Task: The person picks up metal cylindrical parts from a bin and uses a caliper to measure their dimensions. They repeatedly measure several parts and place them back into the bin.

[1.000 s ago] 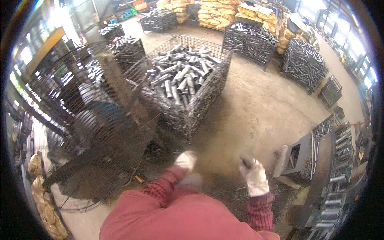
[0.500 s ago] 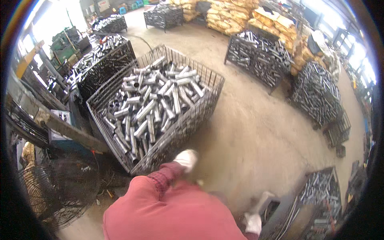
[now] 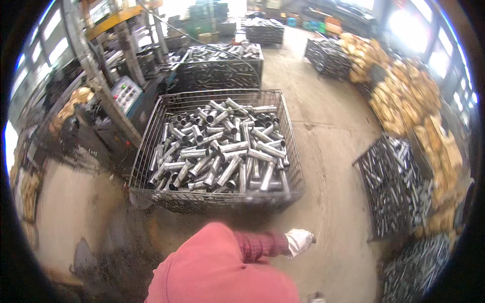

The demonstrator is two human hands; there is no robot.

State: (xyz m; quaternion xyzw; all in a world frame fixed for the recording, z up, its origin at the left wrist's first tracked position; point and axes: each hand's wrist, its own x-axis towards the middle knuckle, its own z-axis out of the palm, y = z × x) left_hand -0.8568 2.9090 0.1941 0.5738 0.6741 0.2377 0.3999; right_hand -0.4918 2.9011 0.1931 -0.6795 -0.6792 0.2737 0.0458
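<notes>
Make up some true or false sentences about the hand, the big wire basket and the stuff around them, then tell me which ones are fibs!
1. The left hand wears a white glove. True.
2. The wire basket holds lots of shiny metal tubes. True.
3. The left hand is deep inside the wire basket. False: the left hand is outside, on the person's side of the basket.
4. The control panel is to the right of the wire basket. False: the control panel is to the left of it.
5. Yellowish sacks are piled up on the right. True.
6. The sleeve is bright green. False: the sleeve is dark red.
</notes>
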